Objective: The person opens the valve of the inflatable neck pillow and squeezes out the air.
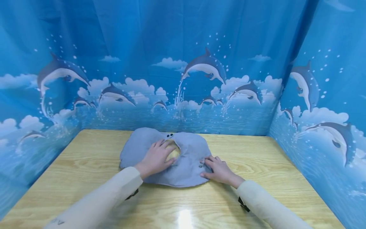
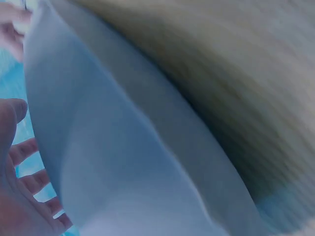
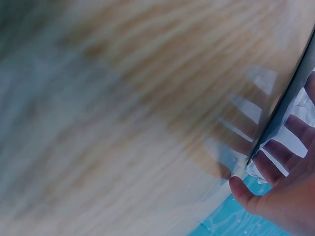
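A puffy grey-blue cloth piece point(image 1: 188, 176), shaped like a neck pillow with a round hole in its middle, lies on the table. Two small dark dots show at its far edge, and small ring-like fittings point(image 1: 200, 164) sit near its right side. My left hand point(image 1: 158, 157) rests over the hole with its fingers spread; in the left wrist view the fabric point(image 2: 118, 137) fills the middle, the fingers beyond its edge. At the right side, my right hand point(image 1: 218, 170) touches the cloth beside the fittings, thumb and fingers apart. The right wrist view shows those fingers point(image 3: 268, 167) loosely extended at the cloth's edge.
The wood-grain table point(image 1: 243, 203) reaches back to a blue curtain point(image 1: 160, 41) printed with dolphins and clouds, which also hangs along both sides. Light sleeves cover both forearms, with a dark strap point(image 1: 243, 204) under the right one.
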